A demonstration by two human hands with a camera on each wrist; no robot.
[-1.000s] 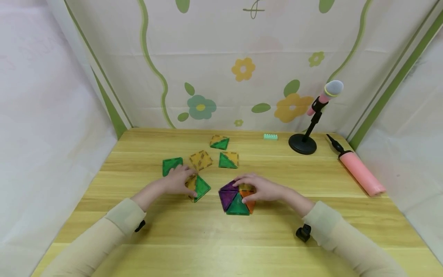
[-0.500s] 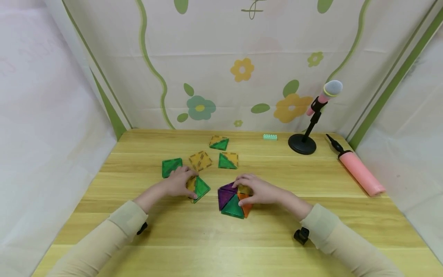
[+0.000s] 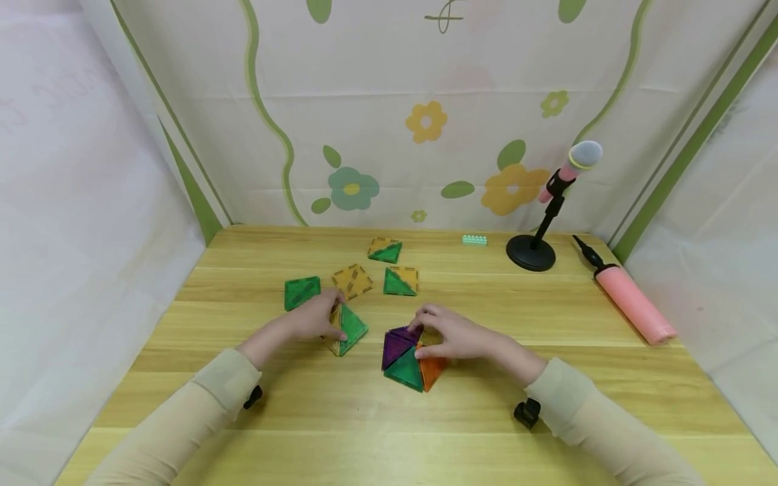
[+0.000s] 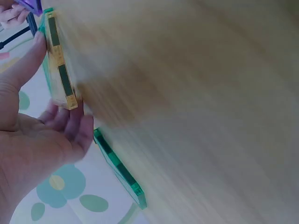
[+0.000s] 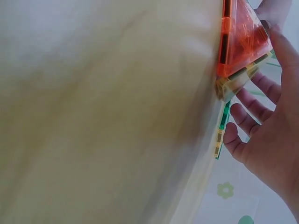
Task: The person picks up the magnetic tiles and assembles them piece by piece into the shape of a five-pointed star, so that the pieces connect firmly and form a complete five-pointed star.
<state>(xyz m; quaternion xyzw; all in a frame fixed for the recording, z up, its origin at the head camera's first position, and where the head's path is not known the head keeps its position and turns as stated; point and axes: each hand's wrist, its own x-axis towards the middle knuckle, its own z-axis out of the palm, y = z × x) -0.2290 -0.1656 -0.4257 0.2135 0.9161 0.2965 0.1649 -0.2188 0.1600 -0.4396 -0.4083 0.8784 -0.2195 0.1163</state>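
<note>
My left hand [image 3: 313, 316] grips a square of yellow and green triangular magnetic tiles [image 3: 352, 329], thumb on the near side and fingers at the far side. In the left wrist view the yellow tile edge [image 4: 60, 65] faces the camera between thumb and fingers. My right hand [image 3: 456, 332] holds a cluster of triangular magnetic tiles [image 3: 404, 368] in purple, green, orange and yellow, which it partly covers. The right wrist view has the orange tile [image 5: 245, 39] uppermost, with a yellow tile [image 5: 233, 86] beside it and the fingers behind.
Behind the hands lie a green tile square [image 3: 302, 293], a yellow square [image 3: 352, 281] and two yellow-green squares, one nearer [image 3: 401, 281]. At the back are a mint toy brick [image 3: 475, 240] and a microphone stand [image 3: 531, 252]. A pink hand pump [image 3: 635, 304] lies right.
The multicoloured cluster has turned clockwise under my right hand, its green and orange tiles shifting nearer. My left hand and its tile square have moved slightly.
</note>
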